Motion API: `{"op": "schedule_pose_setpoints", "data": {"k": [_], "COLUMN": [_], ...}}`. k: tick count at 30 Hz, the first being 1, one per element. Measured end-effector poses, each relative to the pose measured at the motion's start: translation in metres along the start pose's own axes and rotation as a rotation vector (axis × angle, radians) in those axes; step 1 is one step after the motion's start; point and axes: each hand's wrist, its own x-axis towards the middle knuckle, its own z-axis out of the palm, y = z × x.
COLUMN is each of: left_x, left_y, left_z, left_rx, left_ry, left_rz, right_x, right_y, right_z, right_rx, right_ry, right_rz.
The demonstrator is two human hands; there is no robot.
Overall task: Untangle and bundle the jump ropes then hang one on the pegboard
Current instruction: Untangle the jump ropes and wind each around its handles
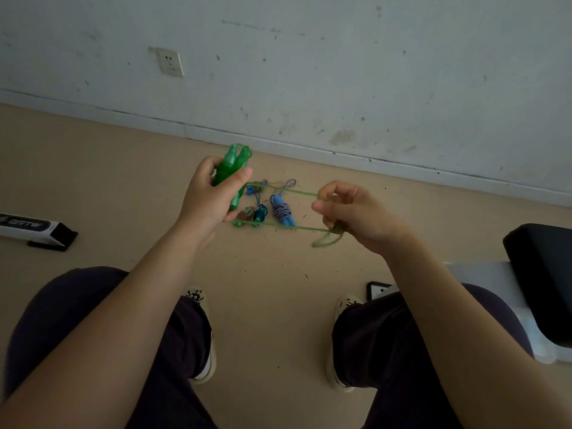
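Note:
My left hand (208, 196) grips the two green handles (232, 168) of a green jump rope, held side by side and upright. Its green cord (288, 226) runs in two strands across to my right hand (353, 212), which pinches the cord's folded loops; a small loop hangs below that hand. On the floor beyond my hands lies a bundled blue-and-white rope (282, 209) with blue handles. Beside it, a darker teal and orange rope (258, 212) lies in a loose heap. No pegboard is in view.
A white wall with a socket (169, 61) rises behind the beige floor (123, 168). A white and black box (37, 230) lies at the left. A black seat (544, 274) stands at the right. My knees and shoes fill the bottom.

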Motion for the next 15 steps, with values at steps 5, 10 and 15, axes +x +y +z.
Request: {"op": "schedule_pose_setpoints", "data": {"k": [5,10,15], "left_x": [-0.002,-0.003,-0.01], "left_y": [-0.003,-0.007,-0.006], "left_z": [-0.005,-0.004,0.006], "left_rx": [0.202,0.288,0.219], "left_ry": [0.044,0.04,-0.106], "left_rz": [0.161,0.163,0.066], "right_x": [0.004,0.0,-0.002], "right_y": [0.0,-0.006,-0.006], "right_z": [-0.005,-0.009,-0.012], "right_rx": [-0.4,-0.606,-0.276], "right_ry": [0.176,0.028,0.134], "right_rz": [0.004,0.05,-0.088]}}
